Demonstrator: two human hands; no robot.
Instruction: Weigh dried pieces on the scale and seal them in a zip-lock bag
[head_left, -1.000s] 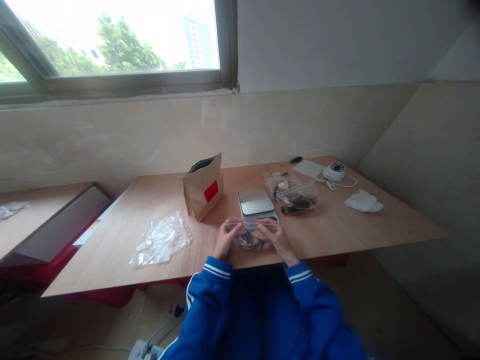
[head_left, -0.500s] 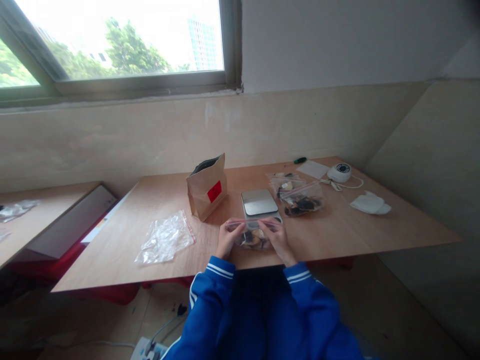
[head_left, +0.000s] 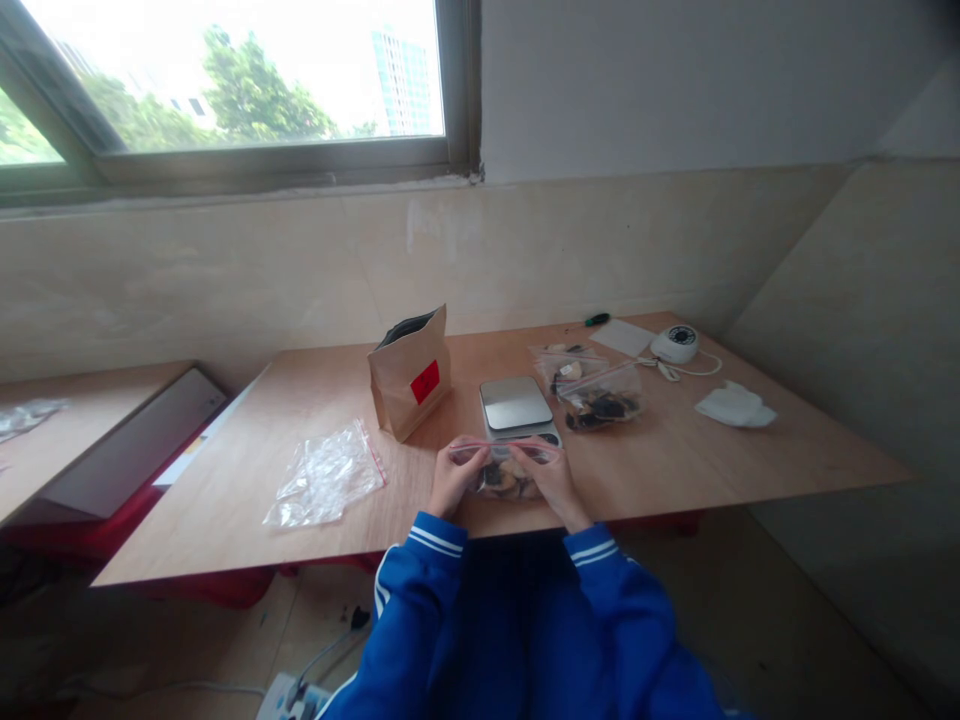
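Head view: left hand and right hand both pinch the red-striped top edge of a small clear zip bag holding dark and pale pieces, at the near edge of the wooden table. Just behind it sits a steel scale. A brown paper pouch stands left of the scale; filled bags lie right, empty clear bags further left.
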